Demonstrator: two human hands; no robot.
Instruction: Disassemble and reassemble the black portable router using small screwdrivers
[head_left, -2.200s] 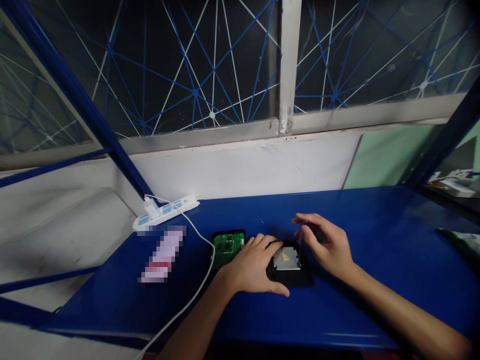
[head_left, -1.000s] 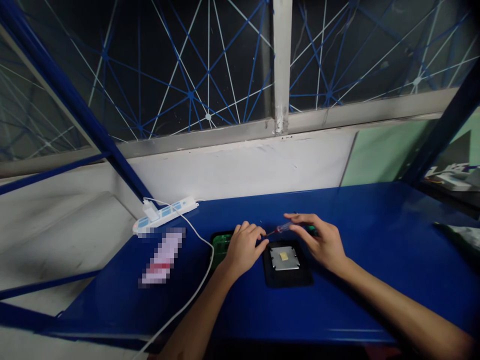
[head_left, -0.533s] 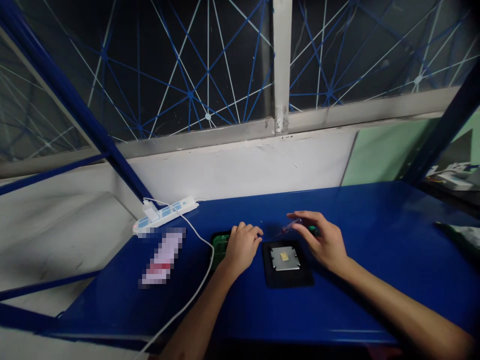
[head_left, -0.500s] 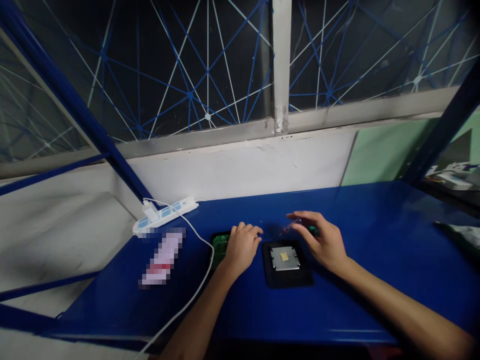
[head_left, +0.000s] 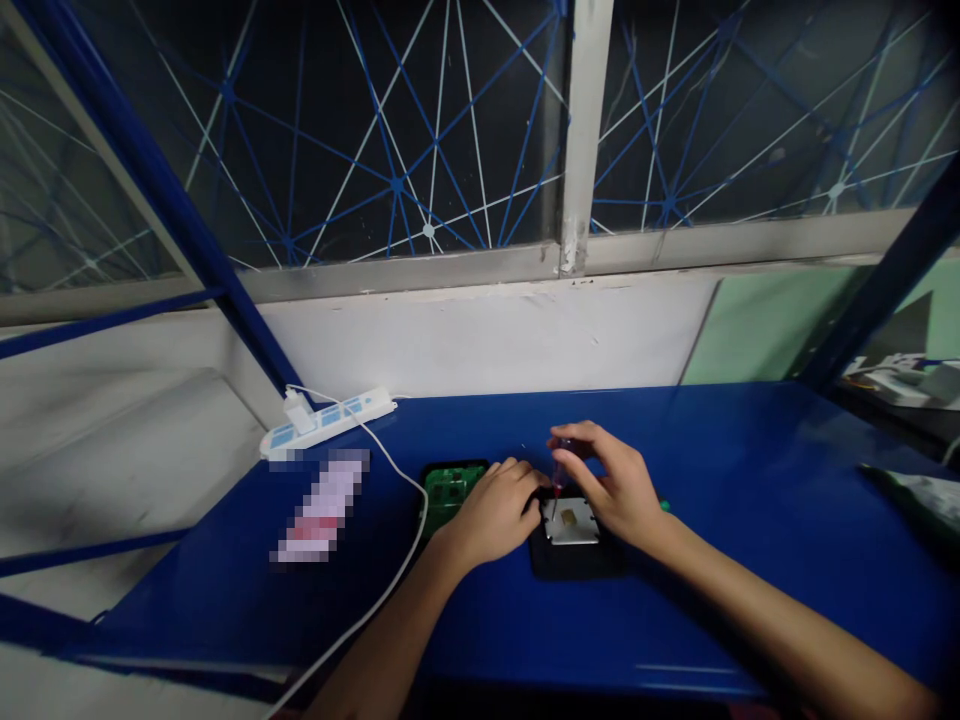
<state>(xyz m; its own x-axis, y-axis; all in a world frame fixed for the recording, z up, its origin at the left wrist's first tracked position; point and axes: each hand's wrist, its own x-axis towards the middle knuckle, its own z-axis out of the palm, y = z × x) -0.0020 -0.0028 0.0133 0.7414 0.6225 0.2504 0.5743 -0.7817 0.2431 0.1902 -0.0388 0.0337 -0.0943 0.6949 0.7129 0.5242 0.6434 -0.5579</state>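
Pinched in my right hand [head_left: 619,485] is a small screwdriver [head_left: 558,478] with a clear purplish-red handle. It stands nearly upright, its tip down at the left part of a silver metal plate [head_left: 581,532]. A tan square patch lies mid-plate. Beneath the plate is a black casing [head_left: 570,566], flat on the table. My left hand [head_left: 496,510] rests palm down at the casing's left edge, thumb and index finger apart, fingertips close to the screwdriver; whether they press on the casing is unclear. Partly behind that hand lies a green circuit board [head_left: 446,490] in a black shell.
A white power strip [head_left: 330,425] with a plugged-in adapter sits at the back left of the blue table [head_left: 720,600]. Its white cable [head_left: 397,572] runs forward past the board. A blurred pinkish item [head_left: 322,505] lies left. A small green object [head_left: 664,506] shows beside my right wrist.
My right hand has moved left and brought the screwdriver from a slanted pose above the casing to upright on the plate. My left hand has shifted right to the casing's edge.
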